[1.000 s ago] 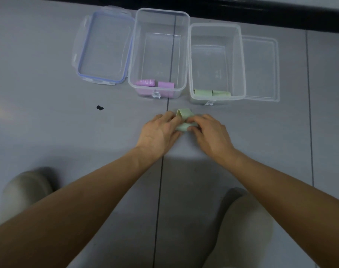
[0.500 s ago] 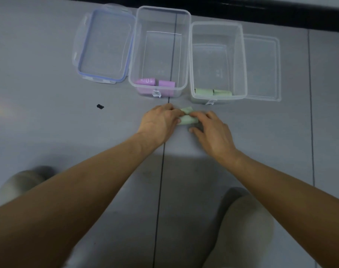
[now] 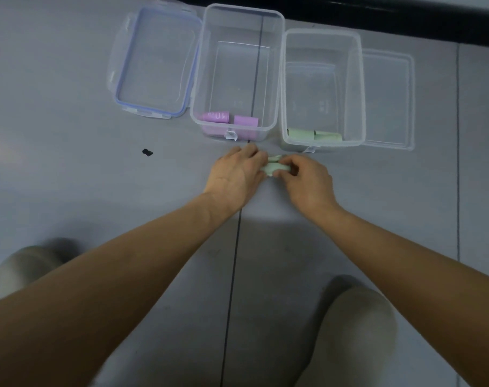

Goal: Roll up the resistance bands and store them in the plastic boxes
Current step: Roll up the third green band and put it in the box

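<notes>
A pale green resistance band (image 3: 274, 166), rolled into a short tight roll, is pinched between both hands just in front of the boxes. My left hand (image 3: 237, 174) grips its left end and my right hand (image 3: 307, 180) grips its right end; most of the roll is hidden by fingers. The left clear plastic box (image 3: 209, 65) holds two purple rolled bands (image 3: 229, 118) at its near wall. Two green rolled bands (image 3: 313, 134) lie at the near wall of the right clear box (image 3: 355, 79).
A blue-rimmed lid (image 3: 154, 62) lies left of the left box and a clear lid (image 3: 388, 99) lies right of the right box. A small black scrap (image 3: 147, 152) sits on the grey floor. My knees (image 3: 357, 331) are at the bottom.
The loose green loop has been wound into a compact roll. Both hands have shifted slightly away from me, toward the boxes, still holding it.
</notes>
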`<move>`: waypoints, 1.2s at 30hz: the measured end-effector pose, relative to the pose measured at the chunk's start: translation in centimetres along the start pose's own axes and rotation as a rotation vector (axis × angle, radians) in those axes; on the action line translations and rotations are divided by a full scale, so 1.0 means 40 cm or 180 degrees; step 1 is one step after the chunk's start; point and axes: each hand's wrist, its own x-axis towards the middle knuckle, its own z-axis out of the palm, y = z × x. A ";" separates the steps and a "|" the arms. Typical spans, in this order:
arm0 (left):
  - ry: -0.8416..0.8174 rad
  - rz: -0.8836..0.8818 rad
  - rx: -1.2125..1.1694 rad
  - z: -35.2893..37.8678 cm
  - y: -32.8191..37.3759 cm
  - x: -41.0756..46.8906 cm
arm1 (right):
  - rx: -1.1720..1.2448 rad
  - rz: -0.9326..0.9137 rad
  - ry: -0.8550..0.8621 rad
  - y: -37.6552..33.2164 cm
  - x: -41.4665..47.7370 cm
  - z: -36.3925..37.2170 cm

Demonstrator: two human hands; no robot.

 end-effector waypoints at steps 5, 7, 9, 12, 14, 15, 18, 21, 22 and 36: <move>-0.0072 -0.0085 -0.0117 -0.018 0.000 0.006 | 0.0750 0.0471 0.0222 -0.003 -0.012 0.015; -0.0138 -0.0134 -0.0118 -0.025 0.002 0.017 | 0.0827 0.0553 0.0162 -0.008 0.000 0.013; -0.0229 -0.0249 -0.0139 -0.026 0.002 0.029 | 0.0910 0.0633 0.0062 -0.013 0.012 0.011; -0.0227 -0.0507 -0.0349 -0.013 -0.004 0.036 | 0.1022 0.0653 -0.0024 -0.018 0.015 0.012; -0.0151 -0.0566 -0.0543 -0.003 -0.007 0.036 | 0.1072 0.0619 -0.0112 -0.015 0.011 0.015; -0.0160 -0.0578 -0.0617 0.000 -0.006 0.035 | 0.1053 0.0617 -0.0133 -0.015 0.009 0.015; -0.0222 -0.0736 -0.0821 0.003 0.001 0.024 | 0.1207 0.0680 -0.0150 -0.019 0.006 0.007; -0.0239 -0.1039 -0.1172 -0.004 0.004 0.002 | 0.1882 0.0777 -0.0289 -0.039 -0.008 -0.002; -0.0229 -0.1138 -0.1407 -0.009 0.006 -0.006 | 0.1963 0.0724 -0.0273 -0.046 -0.013 -0.006; 0.0611 -0.1265 -0.2729 -0.088 0.128 -0.006 | 0.2211 0.0129 -0.0004 -0.093 -0.062 -0.157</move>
